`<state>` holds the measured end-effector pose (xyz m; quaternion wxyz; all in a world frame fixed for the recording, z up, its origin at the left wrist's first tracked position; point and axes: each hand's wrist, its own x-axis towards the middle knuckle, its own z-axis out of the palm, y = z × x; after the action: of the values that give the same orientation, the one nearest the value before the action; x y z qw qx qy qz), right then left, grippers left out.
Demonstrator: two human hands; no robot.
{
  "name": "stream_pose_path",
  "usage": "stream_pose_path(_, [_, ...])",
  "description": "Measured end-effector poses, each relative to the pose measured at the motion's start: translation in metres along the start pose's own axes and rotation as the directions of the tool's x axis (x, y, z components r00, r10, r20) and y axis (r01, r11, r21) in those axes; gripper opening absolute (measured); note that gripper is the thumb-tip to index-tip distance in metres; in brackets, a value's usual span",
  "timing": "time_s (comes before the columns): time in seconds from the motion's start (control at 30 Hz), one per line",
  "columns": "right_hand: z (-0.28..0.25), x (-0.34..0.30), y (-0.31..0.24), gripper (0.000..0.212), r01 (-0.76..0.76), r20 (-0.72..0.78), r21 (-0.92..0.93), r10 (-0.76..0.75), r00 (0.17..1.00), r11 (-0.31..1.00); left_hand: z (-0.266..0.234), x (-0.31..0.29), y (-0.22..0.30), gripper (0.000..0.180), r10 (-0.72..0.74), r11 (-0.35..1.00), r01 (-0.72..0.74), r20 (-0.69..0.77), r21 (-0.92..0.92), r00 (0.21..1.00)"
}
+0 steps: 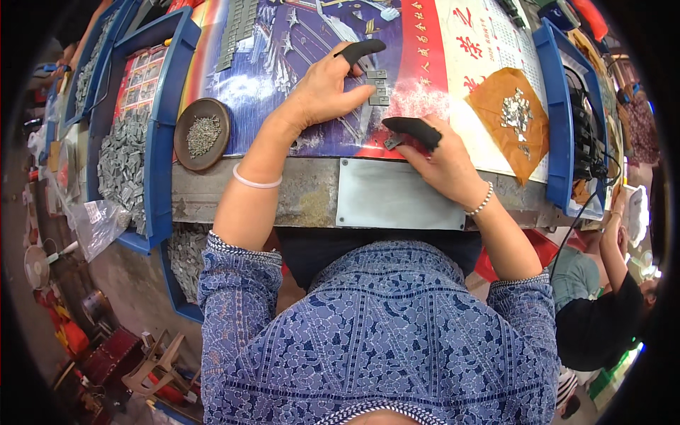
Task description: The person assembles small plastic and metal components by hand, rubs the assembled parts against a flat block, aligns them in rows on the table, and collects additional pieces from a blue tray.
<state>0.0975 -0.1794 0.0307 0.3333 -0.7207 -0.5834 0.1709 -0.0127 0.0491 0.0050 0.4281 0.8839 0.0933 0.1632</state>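
Note:
My left hand wears a black cover on its index finger. The thumb and index finger are spread, with the thumb tip against a short column of small grey blocks on the poster-covered bench. Closer to me, my right hand pinches one small grey block between its thumb and a black-covered finger. That hand is just above the far edge of a flat pale metal plate at the bench's front edge. The rest of the right fingers are partly hidden.
A round brown dish of tiny metal parts stands left, beside a blue bin with many grey blocks. Long rows of blocks lie farther back. On the right are brown paper with shiny pieces, another blue bin and a seated person.

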Motion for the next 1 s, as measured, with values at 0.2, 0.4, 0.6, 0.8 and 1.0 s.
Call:
stream_pose_path(0.2, [0.013, 0.001, 0.010, 0.030, 0.129, -0.022, -0.015, -0.129, 0.991, 0.992, 0.004, -0.013, 0.020, 0.058, -0.007, 0.990, 0.031, -0.168, 0.135, 0.986])
stream_pose_path(0.4, [0.007, -0.011, 0.012, 0.028, 0.090, -0.161, -0.186, -0.120, 0.980, 0.978, -0.001, -0.072, 0.056, 0.049, -0.148, 0.989, 0.141, -0.259, -0.047, 0.954])
stream_pose_path(0.6, [-0.008, -0.018, -0.006, 0.025, -0.113, -0.199, -0.110, 0.089, 0.976, 0.988, 0.030, -0.137, 0.085, 0.046, -0.324, 0.933, 0.247, -0.311, -0.263, 0.894])
stream_pose_path(0.8, [-0.029, -0.017, 0.002, 0.030, -0.166, -0.135, 0.119, 0.181, 0.974, 0.979, 0.050, -0.168, 0.089, 0.043, -0.460, 0.841, 0.313, -0.278, -0.441, 0.843])
stream_pose_path(1.0, [-0.043, 0.000, 0.016, 0.046, 0.169, 0.188, 0.008, -0.168, 0.968, 0.986, 0.054, -0.172, 0.096, 0.040, -0.483, 0.833, 0.347, -0.261, -0.432, 0.835])
